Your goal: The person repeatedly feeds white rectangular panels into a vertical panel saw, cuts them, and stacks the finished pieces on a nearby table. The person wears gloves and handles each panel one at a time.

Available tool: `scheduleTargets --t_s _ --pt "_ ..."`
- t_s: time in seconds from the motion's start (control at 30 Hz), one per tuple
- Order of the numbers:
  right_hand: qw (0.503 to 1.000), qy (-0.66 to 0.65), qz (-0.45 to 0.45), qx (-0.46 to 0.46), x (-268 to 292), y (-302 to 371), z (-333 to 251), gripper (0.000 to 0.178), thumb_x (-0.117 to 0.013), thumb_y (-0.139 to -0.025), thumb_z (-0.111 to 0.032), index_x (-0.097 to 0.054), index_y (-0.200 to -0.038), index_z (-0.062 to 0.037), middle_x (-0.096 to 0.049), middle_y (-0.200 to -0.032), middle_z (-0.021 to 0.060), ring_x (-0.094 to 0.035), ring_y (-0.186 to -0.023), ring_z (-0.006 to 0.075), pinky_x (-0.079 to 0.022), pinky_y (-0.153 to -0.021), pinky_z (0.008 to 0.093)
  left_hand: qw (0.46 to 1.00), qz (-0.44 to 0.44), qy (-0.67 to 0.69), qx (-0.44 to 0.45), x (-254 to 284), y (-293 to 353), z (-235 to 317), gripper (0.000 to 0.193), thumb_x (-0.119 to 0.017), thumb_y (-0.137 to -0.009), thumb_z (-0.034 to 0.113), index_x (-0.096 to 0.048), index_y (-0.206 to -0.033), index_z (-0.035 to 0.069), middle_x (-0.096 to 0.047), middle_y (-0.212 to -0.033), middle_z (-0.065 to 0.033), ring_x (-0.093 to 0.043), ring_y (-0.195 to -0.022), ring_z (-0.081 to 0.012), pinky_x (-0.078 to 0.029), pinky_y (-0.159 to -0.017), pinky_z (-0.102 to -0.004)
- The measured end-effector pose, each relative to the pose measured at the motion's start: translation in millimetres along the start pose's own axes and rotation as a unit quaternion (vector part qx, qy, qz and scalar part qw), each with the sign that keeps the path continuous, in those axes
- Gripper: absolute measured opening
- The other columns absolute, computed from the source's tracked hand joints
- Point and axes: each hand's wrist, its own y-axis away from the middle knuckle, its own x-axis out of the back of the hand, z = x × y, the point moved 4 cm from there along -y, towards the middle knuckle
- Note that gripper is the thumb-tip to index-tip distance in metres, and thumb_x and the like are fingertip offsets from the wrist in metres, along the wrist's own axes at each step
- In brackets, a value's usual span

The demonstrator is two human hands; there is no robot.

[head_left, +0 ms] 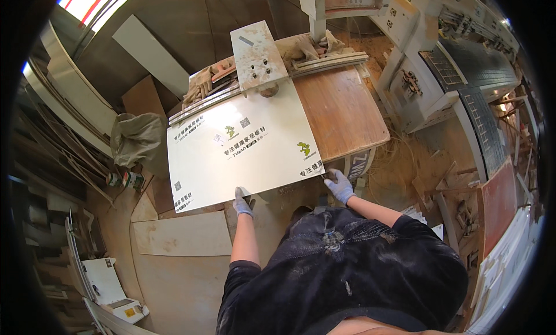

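Note:
A large white board (255,161) with green and black printing lies on a woodworking machine's brown table (341,112), its near part jutting past the table's edge. My left hand (243,203), in a pale grey glove, grips the near edge with the thumb on top; its other fingers are partly hidden. At the near right corner my right hand (340,187), gloved alike, holds the board between thumb and fingers. The far edge lies along a metal fence (330,63). Over that edge hangs a dusty white machine head (259,57), with a round part under it.
Work gloves (198,87) and rags lie behind the fence. A grey sack (138,139) stands at the left, and a pale panel (182,235) lies on the floor. Another large machine (428,86) stands at the right, with stacked boards (503,262) nearer me.

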Motion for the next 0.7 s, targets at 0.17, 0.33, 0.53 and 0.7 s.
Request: scheduleTargets --t_s 0.17,0.33,0.53,0.7 --pt "0.947 -0.125 -0.219 -0.199 -39 1 14 0.072 -0.068 -0.085 -0.048 -0.043 -0.141 -0.0103 -0.052 -0.137 0.0153 -0.055 -0.117 0.032 -0.045 -0.097 0.0425 1.0 0.022 0.012 0.01 2 -5 -3 0.043 -0.067 -0.083 0.055 -0.061 -0.109 0.021 -0.066 -0.1 0.0034 -0.065 -0.084 -0.0138 -0.053 -0.067 -0.0392" --pt "0.863 -0.36 -0.202 -0.291 -102 -4 -21 0.064 -0.068 -0.083 -0.055 -0.05 -0.131 -0.0177 -0.054 -0.131 0.0046 -0.052 -0.115 0.0268 -0.043 -0.096 0.0485 0.995 -0.062 -0.037 0.071 8 -6 -1 0.037 -0.065 -0.082 0.061 -0.06 -0.093 0.026 -0.06 -0.078 0.0092 -0.056 -0.068 -0.0085 -0.046 -0.076 -0.0442" --pt "0.811 -0.486 0.059 -0.32 -169 -19 -36 0.053 -0.07 -0.083 -0.051 -0.058 -0.119 -0.0149 -0.062 -0.116 0.0052 -0.059 -0.102 0.0254 -0.048 -0.089 0.0478 0.999 -0.016 0.043 0.015 96 -49 24 0.062 -0.06 -0.083 0.063 -0.053 -0.127 0.019 -0.057 -0.115 -0.0032 -0.056 -0.097 -0.0223 -0.042 -0.093 -0.0542" --pt "0.788 -0.549 0.163 -0.229 -174 15 -28 0.052 -0.072 -0.082 -0.045 -0.057 -0.122 -0.0149 -0.062 -0.117 0.0067 -0.061 -0.102 0.0274 -0.05 -0.091 0.0477 0.991 0.045 0.061 -0.11 233 -104 108 0.07 -0.055 -0.089 0.058 -0.045 -0.136 0.007 -0.053 -0.128 -0.0106 -0.057 -0.102 -0.0266 -0.047 -0.091 -0.0417"
